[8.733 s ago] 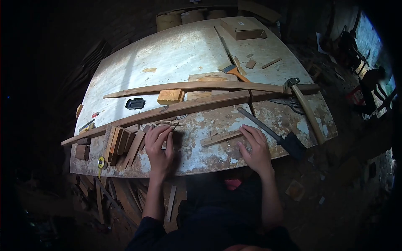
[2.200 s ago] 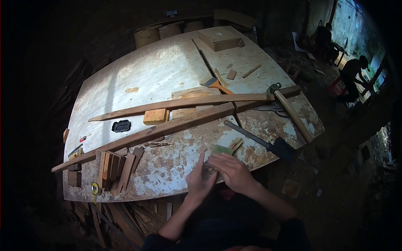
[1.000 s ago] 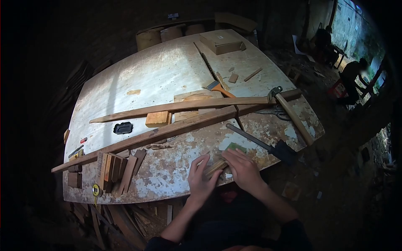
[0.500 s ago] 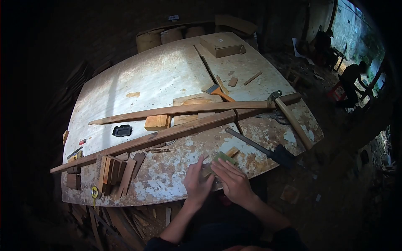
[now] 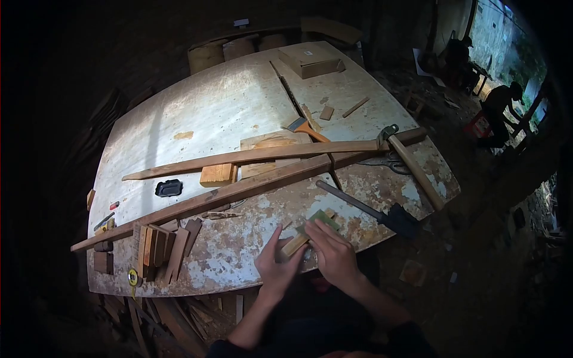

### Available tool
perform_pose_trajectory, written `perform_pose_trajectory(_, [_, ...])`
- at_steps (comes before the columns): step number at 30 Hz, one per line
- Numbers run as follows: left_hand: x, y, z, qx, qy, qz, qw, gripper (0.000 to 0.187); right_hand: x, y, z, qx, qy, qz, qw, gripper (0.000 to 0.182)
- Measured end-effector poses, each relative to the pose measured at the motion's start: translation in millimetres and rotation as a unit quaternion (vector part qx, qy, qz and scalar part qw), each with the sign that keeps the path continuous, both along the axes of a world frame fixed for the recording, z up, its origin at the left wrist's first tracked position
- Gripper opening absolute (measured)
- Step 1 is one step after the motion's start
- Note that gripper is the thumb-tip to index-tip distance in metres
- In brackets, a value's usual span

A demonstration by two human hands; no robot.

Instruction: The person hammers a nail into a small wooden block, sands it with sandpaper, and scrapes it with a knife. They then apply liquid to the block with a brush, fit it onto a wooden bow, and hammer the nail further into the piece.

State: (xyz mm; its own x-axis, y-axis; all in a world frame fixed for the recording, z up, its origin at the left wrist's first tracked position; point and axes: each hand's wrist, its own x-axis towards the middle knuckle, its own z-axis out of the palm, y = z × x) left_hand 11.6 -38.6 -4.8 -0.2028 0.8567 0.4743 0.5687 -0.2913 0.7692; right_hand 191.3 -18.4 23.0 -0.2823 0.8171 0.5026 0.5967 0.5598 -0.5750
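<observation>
Near the front edge of the workbench (image 5: 227, 262), my left hand (image 5: 277, 265) grips the near end of a small wooden block (image 5: 293, 246). My right hand (image 5: 332, 253) presses a green sheet, which looks like sandpaper (image 5: 326, 222), over the block's far part with its fingers laid close together. The sheet hides most of that far part. Beyond my hands lies a dark-headed tool with a long grey handle (image 5: 352, 200). Left of them sits a bundle of wooden offcuts (image 5: 156, 244).
Two long wooden bars (image 5: 262, 186) cross the bench. A hammer (image 5: 415, 170), scissors (image 5: 400, 164), paintbrush (image 5: 307, 128), black tray (image 5: 169, 188), tape measure (image 5: 133, 277) and cardboard box (image 5: 311, 61) lie on it. Two people, one bent forward (image 5: 501, 110), are at the far right.
My right hand has slid the green sheet away from me along the block, so more of the block's near end shows. My left hand stays around that end. The view has shifted slightly.
</observation>
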Motion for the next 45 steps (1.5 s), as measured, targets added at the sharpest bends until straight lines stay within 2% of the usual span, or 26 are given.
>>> perform_pose_trajectory(2, [-3,-5,-2,-0.025,-0.012,0.000,1.000,0.081,-15,-23,12,0.027,0.016,0.092,0.995,0.040])
perform_pose_trajectory(3, [-4,-2,-3,-0.027,-0.022,-0.001,0.999,0.082,-12,-19,10,0.014,0.030,0.101,0.994,0.038])
perform_pose_trajectory(6, [1,-3,0,0.006,-0.020,-0.008,1.000,0.082,8,23,-7,-0.039,0.042,-0.045,0.997,0.036])
perform_pose_trajectory(7, [1,-6,0,0.006,-0.015,-0.009,1.000,0.081,4,17,-5,-0.017,0.006,-0.054,0.998,0.035])
perform_pose_trajectory(10, [0,-1,0,-0.005,-0.013,-0.016,1.000,0.082,-19,-21,5,0.029,0.021,0.105,0.994,0.038])
perform_pose_trajectory(11, [-2,-1,0,-0.012,-0.015,-0.018,1.000,0.082,-14,-16,8,0.011,0.051,0.114,0.992,0.038])
perform_pose_trajectory(14, [2,-4,4,0.006,-0.008,-0.015,1.000,0.080,12,26,-14,-0.038,0.052,-0.054,0.996,0.035])
perform_pose_trajectory(15, [3,-3,2,0.014,-0.008,-0.014,1.000,0.079,7,18,-8,-0.008,0.023,-0.050,0.998,0.035])
perform_pose_trajectory(16, [3,-1,2,0.023,-0.009,-0.012,1.000,0.079,-5,3,-2,0.017,0.024,-0.009,1.000,0.035])
perform_pose_trajectory(18, [-2,-7,2,-0.036,0.003,-0.013,0.999,0.079,-17,-20,7,0.030,0.039,0.098,0.994,0.036])
perform_pose_trajectory(19, [-4,-6,2,-0.060,0.008,-0.012,0.998,0.079,-11,-14,5,0.012,0.065,0.112,0.992,0.035])
perform_pose_trajectory(22, [3,-2,6,0.024,0.021,-0.014,0.999,0.078,10,25,-4,-0.037,0.066,-0.042,0.996,0.034])
perform_pose_trajectory(23, [2,-2,5,0.031,0.032,-0.013,0.999,0.078,3,14,-5,0.000,0.024,-0.050,0.998,0.034])
perform_pose_trajectory(26, [-3,-5,3,-0.027,-0.006,-0.011,1.000,0.077,-20,-25,6,0.031,0.042,0.108,0.993,0.037])
perform_pose_trajectory(27, [-1,-2,5,-0.013,-0.001,-0.013,1.000,0.076,-13,-15,3,-0.004,0.075,0.111,0.991,0.037])
perform_pose_trajectory(30, [3,-5,3,0.023,0.010,-0.013,1.000,0.076,6,19,-10,-0.041,0.061,-0.058,0.996,0.037])
perform_pose_trajectory(31, [2,-3,-1,0.040,0.014,-0.014,0.999,0.075,-4,5,0,0.002,0.027,-0.045,0.999,0.036])
perform_pose_trajectory(32, [1,0,-3,0.055,0.020,-0.016,0.998,0.075,-15,-11,4,0.013,0.038,0.026,0.999,0.036])
perform_pose_trajectory(34, [-2,-8,4,-0.007,0.012,-0.019,1.000,0.076,-19,-27,11,0.003,0.053,0.117,0.992,0.036])
perform_pose_trajectory(36, [-3,-5,6,-0.016,0.008,-0.020,1.000,0.077,-2,4,-6,-0.052,0.088,0.035,0.994,0.040])
perform_pose_trajectory(37, [0,-4,5,0.001,0.007,-0.016,1.000,0.077,2,18,-10,-0.038,0.052,-0.042,0.997,0.041])
perform_pose_trajectory(40, [1,-2,0,0.015,-0.013,-0.010,1.000,0.077,-20,-10,6,0.027,0.030,0.033,0.999,0.038])
perform_pose_trajectory(41, [-2,-4,-6,0.005,-0.028,-0.012,1.000,0.077,-24,-21,11,0.038,0.033,0.097,0.994,0.038])
perform_pose_trajectory(42, [-4,-4,-8,-0.002,-0.043,-0.015,0.999,0.078,-20,-16,7,0.019,0.041,0.087,0.995,0.039])
perform_pose_trajectory(44, [1,-3,1,0.017,-0.003,-0.008,1.000,0.078,-5,13,-7,-0.014,0.054,0.069,0.996,0.042])
perform_pose_trajectory(45, [4,-4,3,0.026,0.015,-0.002,1.000,0.078,-1,27,-7,-0.029,0.042,-0.023,0.998,0.041])
